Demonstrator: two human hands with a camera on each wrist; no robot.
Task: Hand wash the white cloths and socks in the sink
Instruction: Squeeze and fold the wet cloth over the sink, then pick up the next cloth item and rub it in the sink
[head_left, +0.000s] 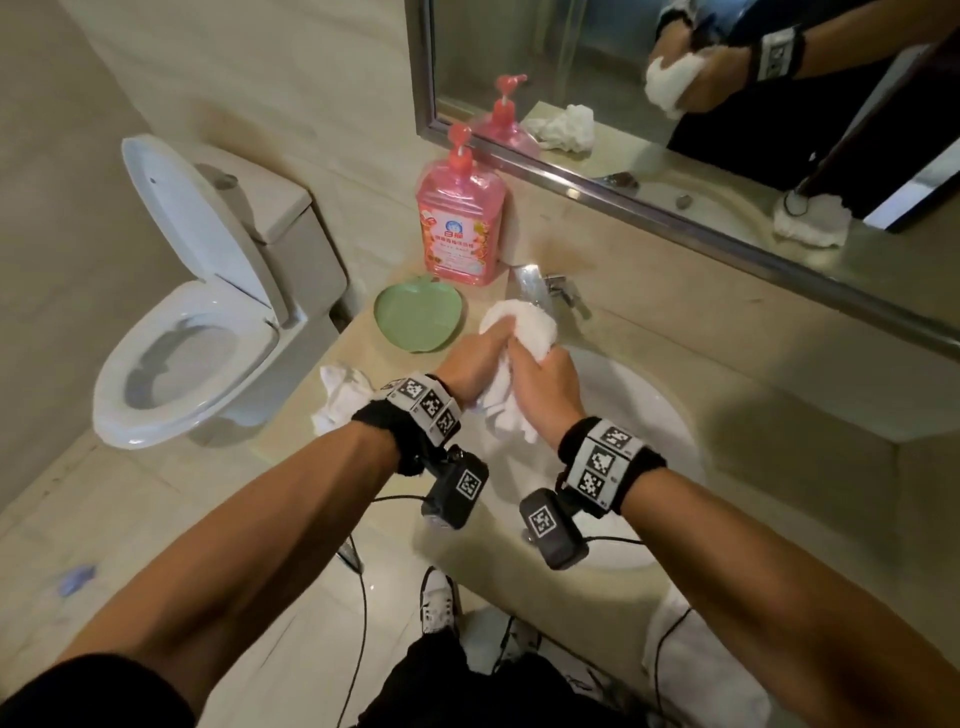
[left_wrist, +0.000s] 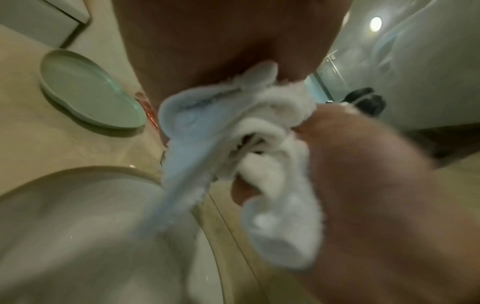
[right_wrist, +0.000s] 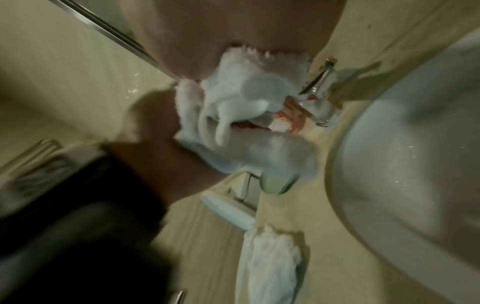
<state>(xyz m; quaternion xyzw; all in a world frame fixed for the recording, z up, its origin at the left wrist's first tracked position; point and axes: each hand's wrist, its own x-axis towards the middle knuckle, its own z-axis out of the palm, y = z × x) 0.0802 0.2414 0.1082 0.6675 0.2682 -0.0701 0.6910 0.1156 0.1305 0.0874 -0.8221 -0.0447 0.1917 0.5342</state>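
Observation:
Both hands hold one bunched white cloth (head_left: 519, 325) over the back left of the white sink (head_left: 654, 415), just below the faucet (head_left: 532, 283). My left hand (head_left: 480, 358) grips its left side and my right hand (head_left: 543, 379) grips its right side, knuckles close together. A tail of the cloth hangs down between my wrists. Up close, the left wrist view shows the fluffy cloth (left_wrist: 233, 144) squeezed against the right hand (left_wrist: 376, 185). In the right wrist view the cloth (right_wrist: 241, 102) bulges from my palm. A second white cloth (head_left: 340, 397) lies crumpled on the counter to the left.
A pink pump bottle (head_left: 460, 218) stands at the back of the counter with a green plate (head_left: 418, 319) in front of it. A toilet (head_left: 192, 312) with raised lid is at left. The mirror (head_left: 727, 130) runs along the wall behind the sink.

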